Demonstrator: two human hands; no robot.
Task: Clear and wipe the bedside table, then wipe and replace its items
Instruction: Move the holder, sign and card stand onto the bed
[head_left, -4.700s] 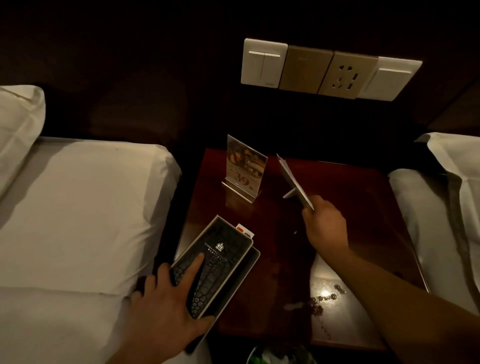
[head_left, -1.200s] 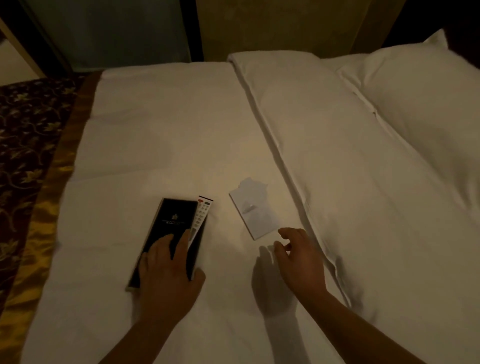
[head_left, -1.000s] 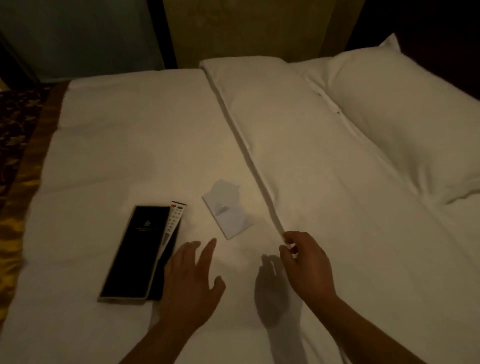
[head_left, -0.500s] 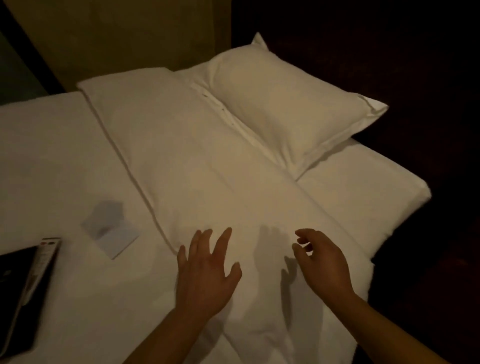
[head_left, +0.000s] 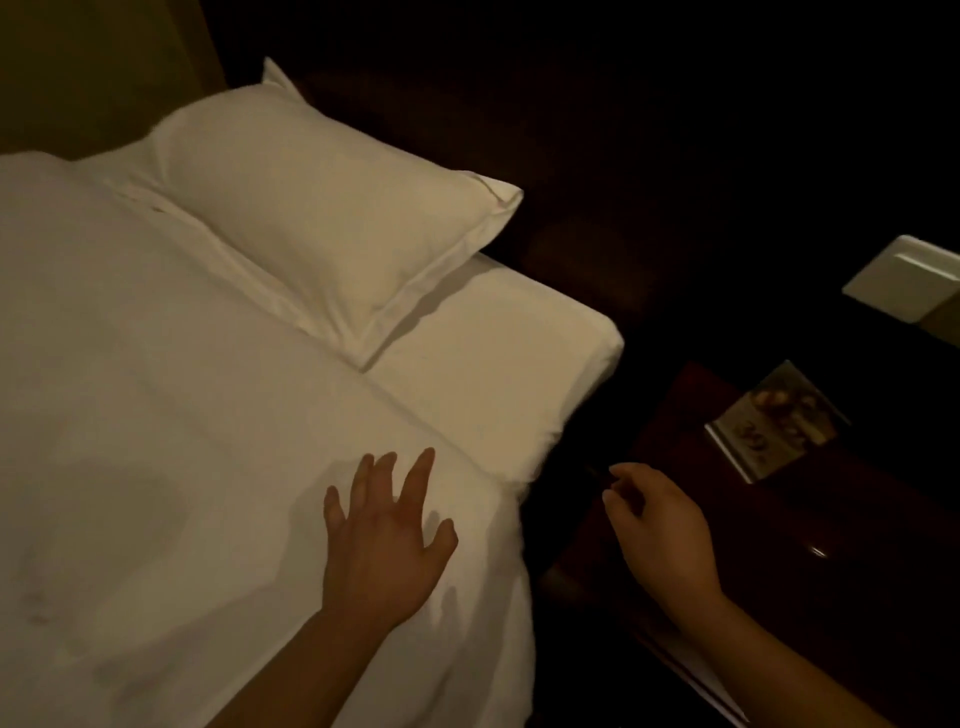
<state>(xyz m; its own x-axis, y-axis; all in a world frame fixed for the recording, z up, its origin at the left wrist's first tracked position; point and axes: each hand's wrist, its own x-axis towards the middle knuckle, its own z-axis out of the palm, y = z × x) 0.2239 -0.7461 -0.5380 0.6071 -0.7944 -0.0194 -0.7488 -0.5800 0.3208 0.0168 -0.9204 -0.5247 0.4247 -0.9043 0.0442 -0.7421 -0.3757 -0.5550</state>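
The dark red bedside table (head_left: 857, 545) stands at the right, beside the bed. A clear stand-up sign (head_left: 774, 423) with a food picture and the number 39 stands on the table's far part. My right hand (head_left: 660, 535) hovers over the table's near left corner, fingers loosely curled, holding nothing. My left hand (head_left: 387, 540) is spread flat over the white duvet (head_left: 182, 441), empty. The menu folder, the remote and the paper slip are out of view.
A white pillow (head_left: 322, 218) lies at the head of the bed, on the white sheet (head_left: 498, 364). A white wall switch plate (head_left: 904, 280) shows at the right edge. A dark gap runs between bed and table.
The view has swung right from the bed toward the table. Both hands let go of the folder and the paper slip on the duvet and moved right, empty.
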